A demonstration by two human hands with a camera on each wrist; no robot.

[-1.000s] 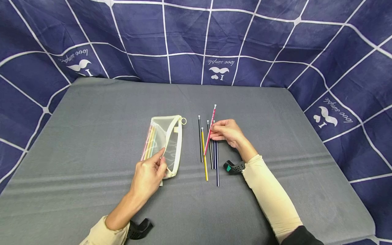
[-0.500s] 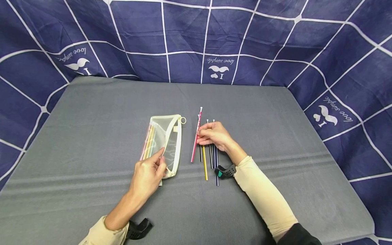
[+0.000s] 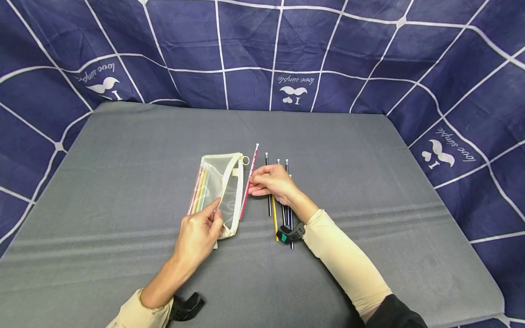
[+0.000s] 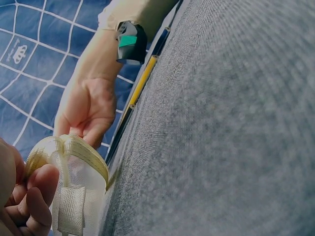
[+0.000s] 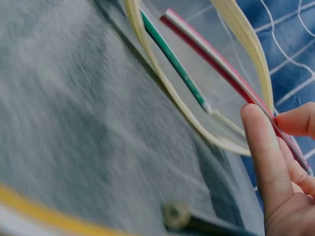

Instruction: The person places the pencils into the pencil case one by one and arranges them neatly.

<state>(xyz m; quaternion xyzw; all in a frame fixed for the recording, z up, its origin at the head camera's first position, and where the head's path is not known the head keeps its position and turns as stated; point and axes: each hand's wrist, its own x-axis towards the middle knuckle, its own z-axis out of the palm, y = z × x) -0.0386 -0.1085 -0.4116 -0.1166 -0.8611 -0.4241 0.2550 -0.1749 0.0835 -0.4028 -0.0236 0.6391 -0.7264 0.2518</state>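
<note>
A cream mesh pencil pouch (image 3: 217,160) lies on the grey surface, its zipped side spread apart. My left hand (image 3: 199,232) pinches one edge of that opening. Several pastel pencils (image 3: 199,187) show through the mesh, and a green pencil (image 5: 174,59) is seen inside in the right wrist view. Between thumb and fingers, my right hand (image 3: 272,182) holds a red pencil (image 3: 254,159) just right of the pouch. Its plain end points into the pouch mouth in the right wrist view; whether it touches the rim I cannot tell.
Right of the pouch, partly under my right hand, lie a yellow pencil (image 3: 275,223), a black pencil (image 3: 270,207) and several other dark pencils (image 3: 287,166). A blue gridded cloth (image 3: 246,45) hangs behind and at both sides of the grey padded surface (image 3: 143,150).
My right hand has carried the red pencil leftward, from over the loose pencils to beside the pouch opening. My left hand keeps its hold on the pouch edge.
</note>
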